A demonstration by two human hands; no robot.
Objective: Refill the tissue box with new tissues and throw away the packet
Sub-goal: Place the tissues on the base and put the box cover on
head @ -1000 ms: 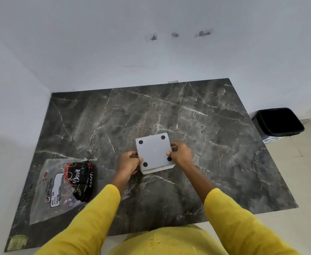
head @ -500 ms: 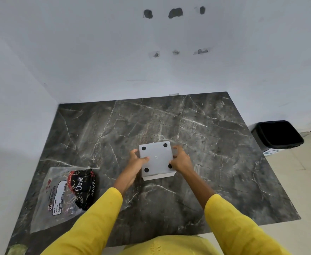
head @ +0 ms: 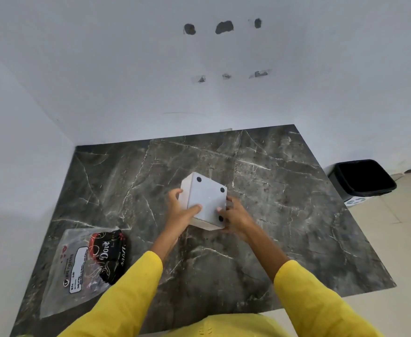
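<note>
A white cube-shaped tissue box (head: pixel 205 199) is held over the middle of the dark marble table (head: pixel 284 190), its underside with black round feet tilted up toward me. My left hand (head: pixel 182 212) grips its left side with the thumb on the underside. My right hand (head: pixel 234 215) holds its right side. A clear plastic packet (head: pixel 78 266) with a label lies flat at the table's near left, and a black Dove wrapper (head: pixel 110 254) lies partly on it.
A black waste bin (head: pixel 362 177) stands on the tiled floor to the right of the table. White walls close the table's far and left sides. My yellow sleeves cover the near edge.
The box has been lifted and turned, so a side face now shows as well as the underside. My view has tipped upward, showing more wall.
</note>
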